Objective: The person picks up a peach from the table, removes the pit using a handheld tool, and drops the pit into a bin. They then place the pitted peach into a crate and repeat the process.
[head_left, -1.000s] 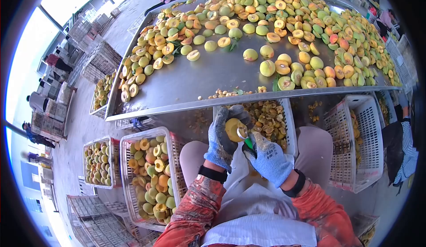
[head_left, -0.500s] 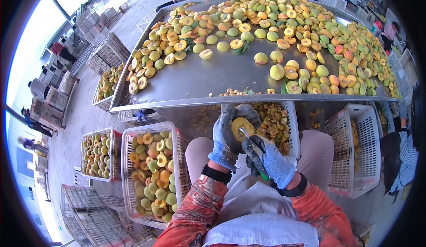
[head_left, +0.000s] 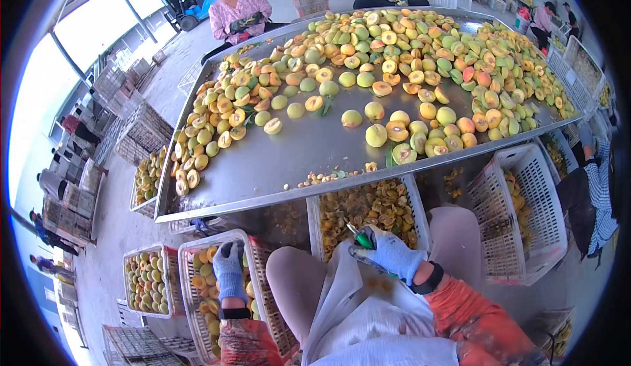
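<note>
My left hand (head_left: 229, 270), in a blue glove with dark fingers, is over a white plastic crate (head_left: 210, 241) of yellow-green peaches (head_left: 209, 293) at my left. Its fingers point down toward the fruit. The fingertips are hidden, so whether they hold a peach does not show. In front of my lap, my right hand (head_left: 394, 255) is closed around a green-handled pitting tool (head_left: 361, 237), its short metal tip pointing up and left. Just beyond that tip is a crate (head_left: 420, 218) between my knees, filled with brownish-yellow fruit scraps (head_left: 368, 201).
A metal table (head_left: 289, 162) bears many whole and halved peaches, with small pits (head_left: 322, 178) near its front edge. Another peach crate (head_left: 148, 280) stands farther left; a part-filled crate (head_left: 542, 215) is at my right. Co-workers (head_left: 240, 11) sit across the table.
My left hand has left the peach half it was holding at the tool and moved left, down to the crate. My right hand keeps the tool, now apart from fruit. The view has tilted.
</note>
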Demonstrator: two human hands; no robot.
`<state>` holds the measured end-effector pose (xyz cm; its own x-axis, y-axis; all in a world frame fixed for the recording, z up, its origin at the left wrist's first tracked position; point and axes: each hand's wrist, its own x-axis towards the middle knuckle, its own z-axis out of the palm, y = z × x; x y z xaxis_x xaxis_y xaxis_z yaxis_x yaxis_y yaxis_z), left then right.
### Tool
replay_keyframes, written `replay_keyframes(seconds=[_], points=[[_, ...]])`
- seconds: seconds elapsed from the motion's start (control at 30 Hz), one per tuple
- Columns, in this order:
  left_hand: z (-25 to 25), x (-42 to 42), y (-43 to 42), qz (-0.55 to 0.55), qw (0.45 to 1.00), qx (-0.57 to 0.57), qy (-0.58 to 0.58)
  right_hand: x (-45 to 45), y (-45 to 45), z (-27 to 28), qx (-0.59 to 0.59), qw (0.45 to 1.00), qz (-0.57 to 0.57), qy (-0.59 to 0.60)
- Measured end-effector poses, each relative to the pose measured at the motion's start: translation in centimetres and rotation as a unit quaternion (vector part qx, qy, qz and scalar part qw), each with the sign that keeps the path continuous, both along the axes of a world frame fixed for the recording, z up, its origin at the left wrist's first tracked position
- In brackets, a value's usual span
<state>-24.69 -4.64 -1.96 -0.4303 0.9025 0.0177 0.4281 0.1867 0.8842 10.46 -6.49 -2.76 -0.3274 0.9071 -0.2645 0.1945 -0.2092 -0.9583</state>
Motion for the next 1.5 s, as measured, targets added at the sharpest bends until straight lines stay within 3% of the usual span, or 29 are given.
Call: replay_keyframes(seconds=[0.03, 0.07, 0.1, 0.17, 0.2, 0.27, 0.3, 0.33, 0.37, 0.4, 0.43, 0.47, 0.5, 0.57, 0.6, 0.67, 0.7, 0.77, 0.9, 0.97, 1.0, 1.03, 1.1, 1.23, 1.37, 1.4, 1.43, 1.47, 1.5], points=[[-2.9, -4.4, 0.0, -0.012, 0.937, -0.093, 0.337, 0.6, 0.2, -1.6, 0.22, 0.937, -0.008, -0.271], [-3.4, -5.1, 0.4, 0.018, 0.961, -0.075, 0.264, 1.2, 0.2, 0.1, 0.102, 0.961, 0.018, -0.255], [-3.5, -5.2, 1.2, 0.049, 0.979, -0.06, 0.187, 1.7, 0.4, 0.1, 0.1, 0.963, 0.012, -0.25], [-1.5, -0.7, 4.6, -0.011, 0.966, 0.018, 0.257, 2.6, 0.0, -0.8, 0.037, 0.992, -0.022, -0.122], [-1.6, 1.8, 7.2, -0.031, 0.997, 0.026, 0.065, 2.9, 0.0, -1.0, 0.075, 0.993, -0.05, -0.077], [-0.9, 8.7, 11.9, -0.118, 0.992, 0.052, -0.003, 3.7, 0.2, -1.8, 0.036, 0.996, -0.074, -0.024], [0.0, 12.5, 14.1, -0.152, 0.981, 0.003, -0.118, 4.2, 0.3, -2.1, -0.001, 0.996, -0.091, 0.025], [-0.2, 15.5, 16.5, -0.19, 0.968, -0.031, -0.161, 4.8, 0.3, -1.9, -0.027, 0.993, -0.108, 0.023], [-0.4, 19.2, 18.5, -0.22, 0.975, -0.007, -0.044, 5.6, 0.4, -1.0, -0.029, 0.992, -0.117, 0.024], [-1.5, 21.9, 20.7, -0.261, 0.965, 0.005, -0.008, 6.2, 0.5, 0.5, -0.022, 0.991, -0.131, 0.015], [-0.8, 25.2, 22.1, -0.272, 0.959, -0.036, 0.077, 6.8, 0.8, 1.2, -0.014, 0.99, -0.142, 0.005], [-0.9, 27.8, 22.9, -0.277, 0.95, -0.048, 0.137, 7.2, 0.8, -0.4, 0.124, 0.977, -0.151, -0.085], [-0.2, 30.4, 23.4, -0.29, 0.924, -0.092, 0.229, 7.9, 1.1, 0.1, 0.123, 0.976, -0.154, -0.09], [-1.3, 33.4, 23.7, -0.309, 0.881, -0.119, 0.337, 8.8, 1.5, 1.6, -0.076, 0.987, -0.13, -0.048], [-1.4, 33.5, 23.8, -0.311, 0.881, -0.119, 0.335, 9.2, 1.7, 1.8, -0.076, 0.987, -0.131, -0.05], [-1.7, 32.8, 23.6, -0.359, 0.898, -0.059, 0.249, 9.8, 2.0, 1.9, -0.202, 0.937, -0.21, 0.191], [-1.3, 32.1, 22.6, -0.357, 0.897, -0.063, 0.252, 9.8, 2.5, 2.1, -0.205, 0.937, -0.208, 0.193], [0.6, 30.4, 19.4, -0.451, 0.877, 0.067, 0.15, 10.0, 4.6, 2.7, -0.082, 0.894, -0.307, 0.317], [3.4, 27.5, 13.8, -0.478, 0.849, 0.106, 0.199, 8.6, 8.1, 2.5, -0.027, 0.892, -0.292, 0.343], [4.6, 26.0, 12.0, -0.487, 0.83, 0.125, 0.239, 6.6, 9.0, 3.1, 0.12, 0.967, -0.209, 0.077], [4.8, 25.0, 11.4, -0.462, 0.847, 0.151, 0.216, 5.5, 9.2, 3.4, -0.011, 0.927, -0.231, 0.296], [5.4, 24.1, 11.2, -0.451, 0.853, 0.152, 0.215, 4.8, 9.3, 4.1, -0.012, 0.931, -0.219, 0.292], [6.8, 22.5, 11.2, -0.46, 0.873, 0.105, 0.128, 4.1, 9.4, 6.9, -0.152, 0.905, -0.164, 0.362], [6.0, 20.4, 10.8, -0.411, 0.899, 0.146, 0.044, 2.1, 10.3, 8.1, -0.13, 0.931, -0.115, 0.322], [4.7, 19.0, 11.5, -0.381, 0.899, 0.21, -0.049, 1.2, 11.7, 4.0, -0.095, 0.908, -0.143, 0.383], [4.5, 18.8, 11.5, -0.322, 0.896, 0.134, -0.276, 1.6, 12.3, 4.0, -0.128, 0.884, -0.115, 0.434], [4.3, 18.6, 11.6, -0.243, 0.838, 0.052, -0.486, 1.6, 12.7, 4.0, -0.16, 0.856, -0.086, 0.483], [4.3, 18.4, 11.8, -0.241, 0.838, 0.052, -0.487, 0.7, 12.8, 4.1, -0.161, 0.86, -0.162, 0.457], [4.4, 18.2, 12.0, -0.235, 0.805, 0.04, -0.543, 0.6, 12.8, 4.3, -0.164, 0.86, -0.161, 0.456]])
